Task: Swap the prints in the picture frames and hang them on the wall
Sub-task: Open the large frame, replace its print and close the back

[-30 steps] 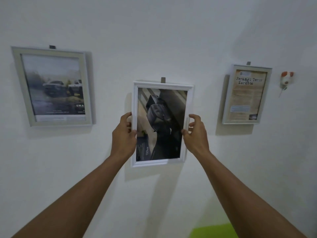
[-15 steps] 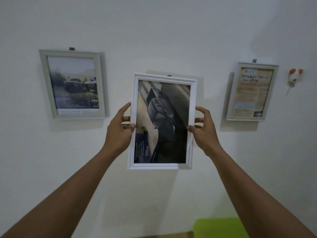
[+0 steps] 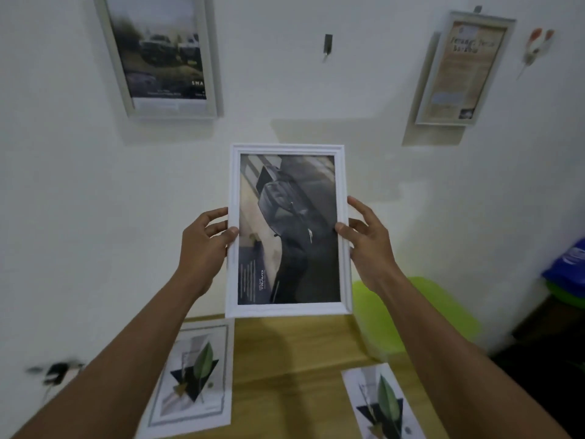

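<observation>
I hold a white picture frame with a dark car print upright in front of the wall, well below the bare wall hook. My left hand grips its left edge and my right hand grips its right edge. Two leaf prints lie on the wooden table below: one leaf print at the left, another leaf print at the right. A grey frame with a truck print hangs at the upper left. A frame with an orange text poster hangs at the upper right.
A green plastic container stands on the table's far right against the wall. Blue and green items sit at the right edge. A small red-and-white object is fixed to the wall at the upper right. A dark plug is low on the left wall.
The white frame has come off the hook and moved down and away from the wall in both hands. The view has tilted down, so the table and leaf prints now show.
</observation>
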